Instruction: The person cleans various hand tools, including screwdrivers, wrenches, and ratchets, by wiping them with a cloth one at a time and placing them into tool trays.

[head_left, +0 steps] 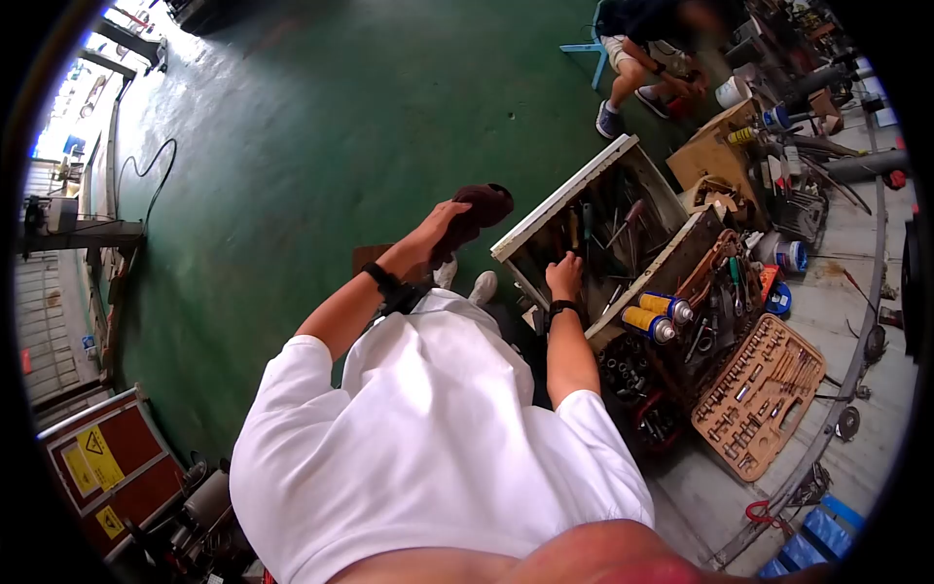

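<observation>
My left hand point(449, 222) is closed around a bunched dark maroon cloth point(479, 208), held out over the green floor. My right hand point(564, 277) reaches into an open metal drawer point(564, 198), fingers stretched slightly apart among the tools. Just beyond its fingertips are a screwdriver with a dark handle point(587, 220) and something with a yellowish handle point(574, 230). Farther right in the drawer lies a screwdriver with a red handle point(632, 213). No held object shows in the right hand; the underside of its fingers is hidden.
Two spray cans point(649, 323) lie beside the drawer on a tool-filled bench. An open socket set case point(759, 397) sits at the right, with a cardboard box point(715, 156) farther back. Another person point(637, 63) sits on a blue stool at the top. A cable point(161, 175) trails on the left floor.
</observation>
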{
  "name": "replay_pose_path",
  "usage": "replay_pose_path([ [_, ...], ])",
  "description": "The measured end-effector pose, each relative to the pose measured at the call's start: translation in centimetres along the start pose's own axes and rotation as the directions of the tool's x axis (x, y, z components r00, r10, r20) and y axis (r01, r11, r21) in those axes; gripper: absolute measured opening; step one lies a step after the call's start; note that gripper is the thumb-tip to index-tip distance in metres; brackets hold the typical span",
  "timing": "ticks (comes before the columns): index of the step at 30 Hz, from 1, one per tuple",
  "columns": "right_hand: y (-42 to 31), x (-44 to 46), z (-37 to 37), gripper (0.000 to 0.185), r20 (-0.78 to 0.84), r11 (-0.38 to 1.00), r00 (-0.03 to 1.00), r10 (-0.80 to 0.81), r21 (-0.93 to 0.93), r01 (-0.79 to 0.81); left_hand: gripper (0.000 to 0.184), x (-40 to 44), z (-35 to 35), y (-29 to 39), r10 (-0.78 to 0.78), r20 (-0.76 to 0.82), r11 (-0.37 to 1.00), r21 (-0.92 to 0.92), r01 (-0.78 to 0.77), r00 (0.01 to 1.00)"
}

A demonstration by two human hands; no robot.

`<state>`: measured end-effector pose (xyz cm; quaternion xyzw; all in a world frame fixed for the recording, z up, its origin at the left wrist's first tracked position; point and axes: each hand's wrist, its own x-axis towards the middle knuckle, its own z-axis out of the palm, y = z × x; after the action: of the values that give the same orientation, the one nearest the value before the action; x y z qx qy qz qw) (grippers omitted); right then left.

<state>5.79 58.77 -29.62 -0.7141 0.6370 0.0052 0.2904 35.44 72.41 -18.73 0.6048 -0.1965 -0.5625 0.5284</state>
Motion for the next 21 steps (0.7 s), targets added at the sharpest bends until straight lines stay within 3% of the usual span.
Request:
replay_pose_path([
  [1,-0.3,0.1,-0.5,0.05,-0.052,0.999,0.998,0.036,-0.028,-0.038,0.043,-0.9,0.4,1.3,0.004,0.01,1.0,-0.011,-0.004,1.0],
  [2,-0.2,0.3,-0.6,0.057,-0.046,1.0,0.999,-0.016,-0.014,0.015,0.045,-2.1,0.6,2.5,-0.06,0.118,0.979,-0.188,0.081,0.991],
  [4,0.5,1.5,-0.2,0.069,0.105,0.999,0.994,0.007,0.037,-0.011,0.043,-6.2,2.3,8.7,-0.159,0.36,0.85,-0.424,0.313,0.919],
  [5,0.8,2.0,0.0,0.073,0.194,0.997,0.98,0.041,0.06,-0.053,0.043,-6.7,2.5,9.4,-0.158,0.369,0.841,-0.436,0.321,0.916],
  [7,1.2,1.9,0.5,0.075,0.234,0.995,0.968,0.089,0.016,-0.096,0.044,-7.7,3.0,10.4,0.083,0.288,0.922,-0.387,0.037,0.954],
  [9,1.5,2.3,0.9,0.078,0.277,0.993,0.954,0.115,-0.029,-0.112,0.048,-9.1,2.8,11.2,-0.004,0.226,0.894,-0.435,0.105,0.974],
  [11,2.0,2.7,1.3,0.074,0.216,0.999,0.976,0.038,-0.046,-0.029,0.054,-9.5,1.9,10.9,0.121,0.345,0.863,-0.5,0.074,0.931],
  [14,1.4,3.5,1.0,0.073,0.242,0.996,0.969,0.055,-0.082,-0.036,0.062,-9.3,0.5,9.5,0.153,0.393,0.84,-0.535,0.091,0.907],
  [18,-0.2,4.3,1.1,0.074,0.226,0.995,0.969,0.095,-0.058,-0.084,0.067,-9.2,-0.5,8.7,0.135,0.271,0.873,-0.487,0.015,0.953],
  [21,-0.6,5.4,1.9,0.069,0.136,0.996,0.99,0.025,-0.087,-0.013,0.067,-9.6,-0.9,8.9,0.086,0.239,0.86,-0.507,0.049,0.967],
])
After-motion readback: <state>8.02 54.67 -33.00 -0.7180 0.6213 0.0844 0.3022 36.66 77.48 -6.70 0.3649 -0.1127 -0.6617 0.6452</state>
